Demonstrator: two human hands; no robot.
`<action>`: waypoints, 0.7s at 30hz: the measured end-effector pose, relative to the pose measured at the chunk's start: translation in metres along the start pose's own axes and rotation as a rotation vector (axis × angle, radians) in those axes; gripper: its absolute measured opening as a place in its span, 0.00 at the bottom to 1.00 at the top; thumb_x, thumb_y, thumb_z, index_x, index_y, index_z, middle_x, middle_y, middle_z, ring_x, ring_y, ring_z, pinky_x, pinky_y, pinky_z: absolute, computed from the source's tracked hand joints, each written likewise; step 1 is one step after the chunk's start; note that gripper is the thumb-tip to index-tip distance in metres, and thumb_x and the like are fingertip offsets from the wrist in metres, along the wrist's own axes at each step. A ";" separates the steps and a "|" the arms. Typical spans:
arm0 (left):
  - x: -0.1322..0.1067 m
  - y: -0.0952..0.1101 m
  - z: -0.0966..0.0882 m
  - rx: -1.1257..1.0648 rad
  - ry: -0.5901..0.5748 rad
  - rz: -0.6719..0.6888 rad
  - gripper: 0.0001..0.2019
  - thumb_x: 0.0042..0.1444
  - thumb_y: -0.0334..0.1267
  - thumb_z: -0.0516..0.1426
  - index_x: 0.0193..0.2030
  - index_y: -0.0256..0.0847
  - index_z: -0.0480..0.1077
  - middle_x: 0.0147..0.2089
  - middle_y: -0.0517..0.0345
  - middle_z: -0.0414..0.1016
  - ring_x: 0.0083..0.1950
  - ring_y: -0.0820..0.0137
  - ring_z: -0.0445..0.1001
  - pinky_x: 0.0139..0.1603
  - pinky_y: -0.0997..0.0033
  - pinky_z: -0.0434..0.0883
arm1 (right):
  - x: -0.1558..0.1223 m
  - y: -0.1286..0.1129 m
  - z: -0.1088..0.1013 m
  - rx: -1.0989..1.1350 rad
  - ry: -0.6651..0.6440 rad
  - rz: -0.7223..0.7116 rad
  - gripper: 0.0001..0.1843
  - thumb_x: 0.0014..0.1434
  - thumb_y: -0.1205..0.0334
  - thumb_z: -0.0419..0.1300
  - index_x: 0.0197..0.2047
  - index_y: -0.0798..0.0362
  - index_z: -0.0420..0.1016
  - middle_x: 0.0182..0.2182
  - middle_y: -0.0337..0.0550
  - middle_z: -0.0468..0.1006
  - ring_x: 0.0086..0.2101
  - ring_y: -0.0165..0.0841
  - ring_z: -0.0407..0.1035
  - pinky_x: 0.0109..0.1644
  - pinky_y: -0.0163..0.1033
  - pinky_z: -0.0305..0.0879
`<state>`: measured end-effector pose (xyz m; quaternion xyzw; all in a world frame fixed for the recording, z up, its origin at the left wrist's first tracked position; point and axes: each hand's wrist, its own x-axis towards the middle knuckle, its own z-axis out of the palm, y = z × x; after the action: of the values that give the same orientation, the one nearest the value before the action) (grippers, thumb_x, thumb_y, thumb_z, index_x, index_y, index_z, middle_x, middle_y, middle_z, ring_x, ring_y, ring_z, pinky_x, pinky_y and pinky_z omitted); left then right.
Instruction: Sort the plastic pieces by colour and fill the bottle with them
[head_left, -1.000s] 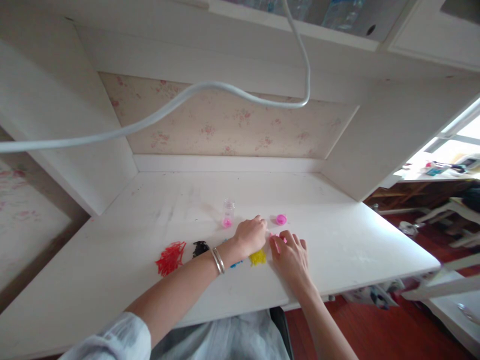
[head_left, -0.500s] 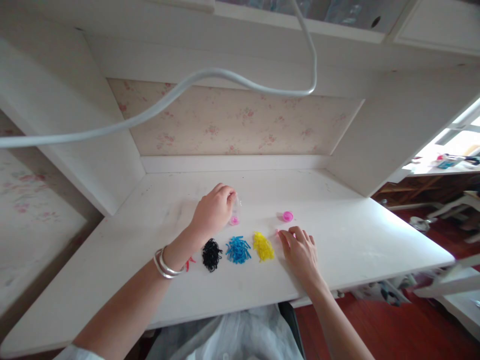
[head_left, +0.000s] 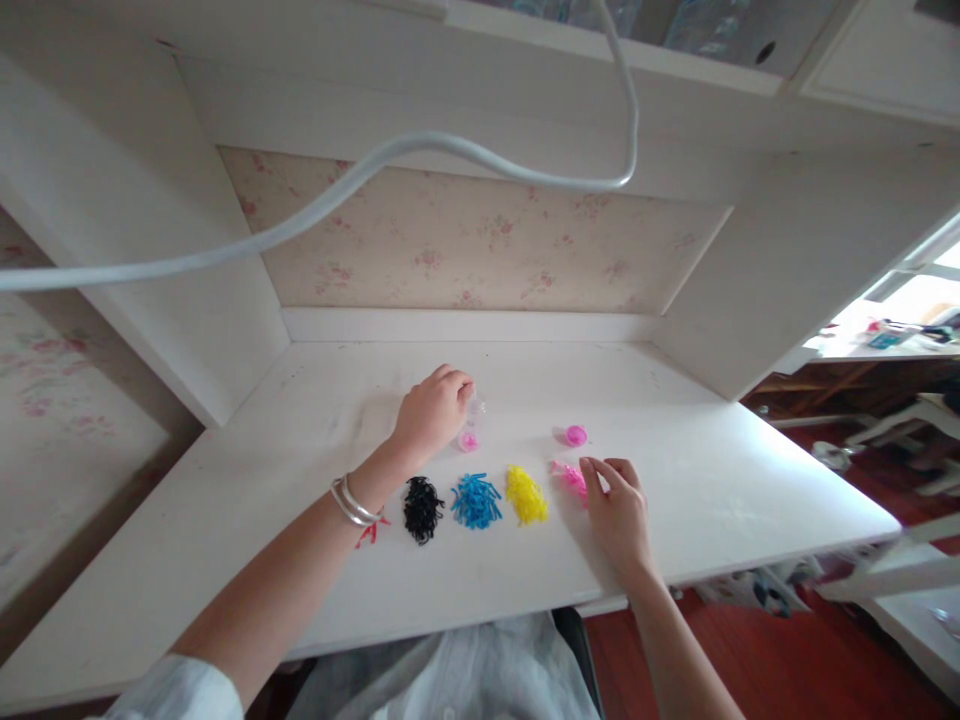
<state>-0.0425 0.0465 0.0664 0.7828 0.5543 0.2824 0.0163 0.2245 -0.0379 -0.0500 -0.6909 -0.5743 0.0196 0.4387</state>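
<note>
My left hand [head_left: 439, 405] is closed around a small clear plastic container [head_left: 477, 408], which lies tilted on the white desk. Pink bits [head_left: 469, 441] show at its near end. To the right, my right hand [head_left: 621, 510] has thumb and forefinger pinched together at the edge of a pile of pink strips [head_left: 571, 478]; what sits between the fingertips is too small to make out. A round pink lid [head_left: 576, 436] lies just beyond that pile. Leftward in a row are piles of yellow strips [head_left: 527, 495], blue strips [head_left: 476, 501], black strips [head_left: 424, 510] and red strips [head_left: 372, 532], the red partly behind my left forearm.
A white cable [head_left: 442, 145] hangs across the view above the white desk [head_left: 465, 575]. White side panels and a floral back panel [head_left: 480, 240] enclose the desk. Shelves with clear items are overhead; a window ledge [head_left: 885, 340] is at right.
My right hand has drawn slightly right and back from the pink pile, uncovering more of it, and its fingertips have come up. My left hand stays at the clear container.
</note>
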 end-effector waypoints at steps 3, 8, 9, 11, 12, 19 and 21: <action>-0.001 -0.002 0.001 0.003 -0.025 0.031 0.12 0.62 0.38 0.50 0.38 0.44 0.74 0.41 0.57 0.74 0.39 0.69 0.73 0.40 0.72 0.66 | 0.002 0.002 -0.003 0.090 0.039 0.109 0.22 0.58 0.44 0.52 0.36 0.53 0.78 0.35 0.45 0.71 0.31 0.32 0.65 0.35 0.38 0.60; -0.004 -0.007 -0.007 -0.060 0.015 0.071 0.12 0.62 0.37 0.50 0.35 0.44 0.75 0.37 0.58 0.73 0.36 0.70 0.71 0.38 0.73 0.65 | 0.003 0.008 -0.005 0.175 0.101 0.209 0.23 0.57 0.43 0.54 0.34 0.55 0.78 0.35 0.46 0.72 0.33 0.33 0.65 0.36 0.37 0.60; -0.008 -0.008 -0.011 -0.103 0.039 0.075 0.12 0.61 0.37 0.50 0.36 0.43 0.74 0.37 0.58 0.73 0.36 0.71 0.71 0.39 0.74 0.65 | 0.003 0.006 -0.006 0.180 0.111 0.213 0.22 0.57 0.44 0.55 0.34 0.55 0.78 0.35 0.46 0.72 0.33 0.33 0.65 0.36 0.37 0.60; -0.023 -0.007 -0.019 -0.223 0.069 0.062 0.11 0.62 0.38 0.50 0.37 0.41 0.73 0.36 0.58 0.73 0.36 0.71 0.70 0.39 0.74 0.64 | 0.001 -0.003 -0.008 0.206 0.108 0.201 0.21 0.57 0.44 0.56 0.34 0.55 0.78 0.34 0.45 0.72 0.33 0.33 0.65 0.36 0.37 0.60; -0.035 -0.006 -0.022 -0.294 0.061 0.044 0.11 0.62 0.39 0.50 0.38 0.41 0.73 0.35 0.58 0.73 0.35 0.72 0.70 0.39 0.75 0.64 | 0.001 -0.011 -0.009 0.229 0.094 0.183 0.20 0.57 0.45 0.56 0.33 0.54 0.78 0.33 0.44 0.71 0.32 0.32 0.64 0.35 0.37 0.60; -0.146 -0.004 -0.004 -0.676 -0.335 -0.242 0.16 0.62 0.48 0.49 0.36 0.40 0.71 0.29 0.61 0.71 0.29 0.73 0.66 0.28 0.77 0.60 | 0.021 -0.100 -0.003 0.480 -0.087 0.044 0.17 0.58 0.48 0.55 0.34 0.51 0.78 0.32 0.42 0.71 0.34 0.31 0.64 0.36 0.36 0.60; -0.167 -0.007 0.005 -0.677 -0.369 -0.285 0.19 0.62 0.49 0.48 0.31 0.39 0.70 0.26 0.61 0.68 0.28 0.73 0.64 0.27 0.77 0.59 | 0.032 -0.122 0.008 0.502 -0.133 0.004 0.18 0.58 0.47 0.55 0.34 0.51 0.79 0.33 0.42 0.71 0.34 0.31 0.65 0.36 0.36 0.60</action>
<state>-0.0839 -0.0954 -0.0112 0.6862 0.5205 0.2987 0.4110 0.1365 -0.0126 0.0371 -0.5590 -0.5775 0.2077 0.5576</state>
